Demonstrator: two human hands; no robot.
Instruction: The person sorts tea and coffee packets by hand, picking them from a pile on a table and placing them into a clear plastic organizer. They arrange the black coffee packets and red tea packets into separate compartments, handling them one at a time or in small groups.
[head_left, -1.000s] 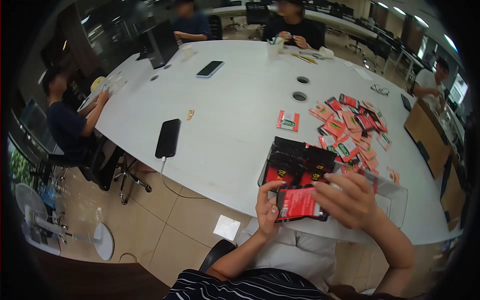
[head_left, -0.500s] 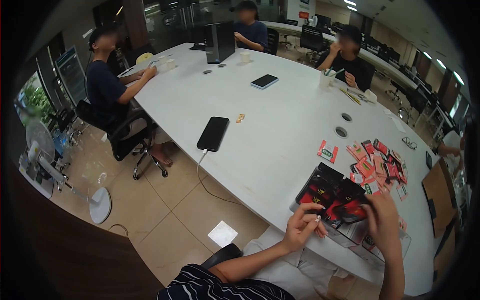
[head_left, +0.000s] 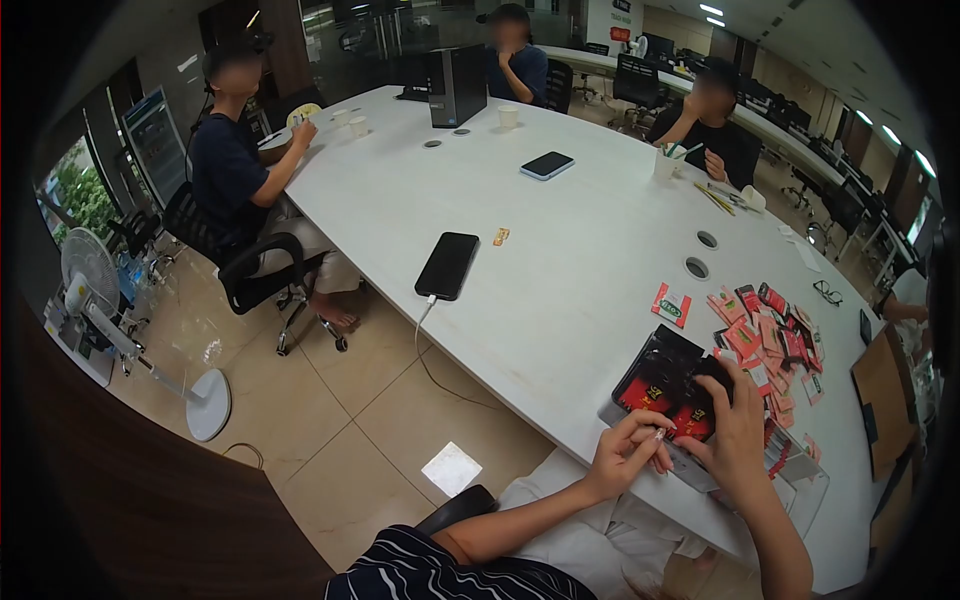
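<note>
A clear-walled organizer box [head_left: 612, 412] with black compartments stands at the table's near edge. Black-and-red sachets [head_left: 645, 394] stand in its front section, and its rear compartment looks dark. My right hand [head_left: 738, 432] curves over the box, thumb and fingers around a black-and-red sachet [head_left: 692, 420] that sits among the others. At the front wall, my left hand [head_left: 630, 462] has its fingers curled together, their tips close to that sachet's lower edge. Whatever they may pinch is hidden. Beyond the box lies a loose pile of pink, red and black sachets [head_left: 768, 335].
On the white table [head_left: 570, 290] lie a charging phone [head_left: 447, 266], another phone [head_left: 547, 165], a small orange packet [head_left: 501, 237] and eyeglasses [head_left: 827, 292]. A computer tower [head_left: 458, 90] stands farther back. Cardboard [head_left: 885, 400] is at right. Three people sit around the table.
My right hand has lowered a black-and-red sachet into the box's front section. My left hand has drawn its fingers together. The camera view has shifted slightly.
</note>
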